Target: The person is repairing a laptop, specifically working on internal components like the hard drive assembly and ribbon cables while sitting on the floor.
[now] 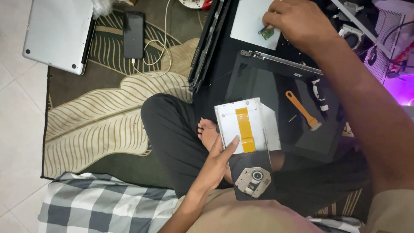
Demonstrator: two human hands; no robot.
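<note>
Over lap, left hand (217, 162) grips optical drive (248, 129); right hand (295, 21) pinches small green board (268, 33).

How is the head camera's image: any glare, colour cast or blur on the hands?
Head view: dim, warm indoor light; purple glow at the right edge; right hand slightly soft, right forearm close and blurred; left hand and the opened disc drive it holds fairly sharp; no strong glare.
</note>
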